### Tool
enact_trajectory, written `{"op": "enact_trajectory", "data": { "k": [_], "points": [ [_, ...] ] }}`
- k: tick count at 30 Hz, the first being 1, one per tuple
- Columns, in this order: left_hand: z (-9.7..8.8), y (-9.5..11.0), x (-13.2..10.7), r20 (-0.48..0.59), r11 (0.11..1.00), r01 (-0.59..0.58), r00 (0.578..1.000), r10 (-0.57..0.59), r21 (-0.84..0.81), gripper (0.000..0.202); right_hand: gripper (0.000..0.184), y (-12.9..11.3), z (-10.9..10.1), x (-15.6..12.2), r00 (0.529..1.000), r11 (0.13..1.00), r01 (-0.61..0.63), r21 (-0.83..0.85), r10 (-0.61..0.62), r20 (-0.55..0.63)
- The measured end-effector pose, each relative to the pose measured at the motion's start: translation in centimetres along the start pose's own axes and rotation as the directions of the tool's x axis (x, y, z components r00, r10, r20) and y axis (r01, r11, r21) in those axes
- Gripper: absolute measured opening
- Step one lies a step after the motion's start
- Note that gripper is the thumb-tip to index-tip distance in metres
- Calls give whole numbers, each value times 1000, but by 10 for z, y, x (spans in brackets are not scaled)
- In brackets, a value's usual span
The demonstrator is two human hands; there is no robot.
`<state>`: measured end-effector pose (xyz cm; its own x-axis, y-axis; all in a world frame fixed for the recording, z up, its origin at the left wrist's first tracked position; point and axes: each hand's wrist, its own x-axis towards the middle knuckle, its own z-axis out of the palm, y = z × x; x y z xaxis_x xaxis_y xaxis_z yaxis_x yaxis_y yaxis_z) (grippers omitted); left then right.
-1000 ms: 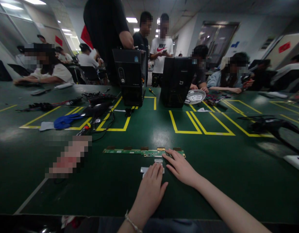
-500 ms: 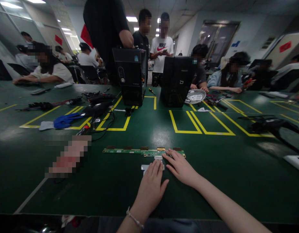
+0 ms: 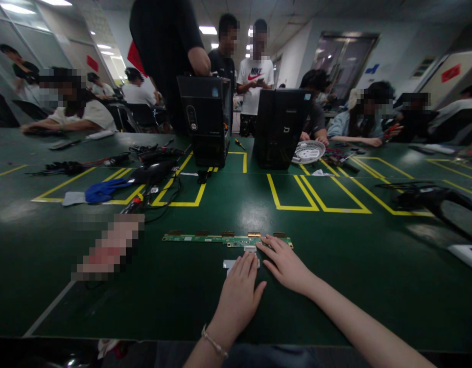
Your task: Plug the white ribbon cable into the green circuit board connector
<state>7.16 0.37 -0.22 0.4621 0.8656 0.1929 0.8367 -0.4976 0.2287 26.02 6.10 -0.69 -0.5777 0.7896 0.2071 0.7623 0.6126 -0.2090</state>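
A long, narrow green circuit board [image 3: 197, 239] lies across the table in front of me, with several brown-gold tabs along its far edge and a white connector [image 3: 250, 249] at its near edge. My right hand [image 3: 285, 263] rests palm down at the board's right part, fingers spread, the fingertips touching it. Just below the connector, my left hand [image 3: 239, 283] lies flat over a white, flat strip-like piece [image 3: 229, 264]. Its fingers are stretched out side by side, with the thumb apart. Most of that piece is hidden under the left hand.
Two black computer towers [image 3: 205, 120] [image 3: 282, 128] stand across the green table [image 3: 335, 306]. Left lie a blue glove [image 3: 105, 190], black cables [image 3: 147, 153] and a blurred-out item [image 3: 109, 248]. A white round grille [image 3: 308, 152] and black frame [image 3: 431, 199] sit right. People surround the far side.
Both my hands and the circuit board stay practically in place. In the left background, a person now appears higher, leaning less behind the seated person.
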Motion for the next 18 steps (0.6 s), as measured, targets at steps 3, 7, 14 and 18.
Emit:
{"op": "enact_trajectory", "data": {
  "k": [3, 7, 14, 18],
  "points": [
    [-2, -1, 0, 19, 1000, -5, 1000, 5, -9, 49, 47, -1, -2, 0, 1000, 1000, -4, 12, 4, 10],
    [-7, -4, 2, 38, 1000, -18, 999, 18, -18, 48, 47, -2, -5, 0, 999, 1000, -2, 26, 1, 32],
    [-13, -7, 7, 95, 1000, -18, 995, 19, -15, 49, 49, -1, -7, 0, 998, 1000, -9, 24, 7, 60],
    [-13, -3, 10, 101, 1000, 24, 995, -22, -20, 49, 49, 0, -6, -1, 998, 1000, -14, 27, 12, 58]
  ]
}}
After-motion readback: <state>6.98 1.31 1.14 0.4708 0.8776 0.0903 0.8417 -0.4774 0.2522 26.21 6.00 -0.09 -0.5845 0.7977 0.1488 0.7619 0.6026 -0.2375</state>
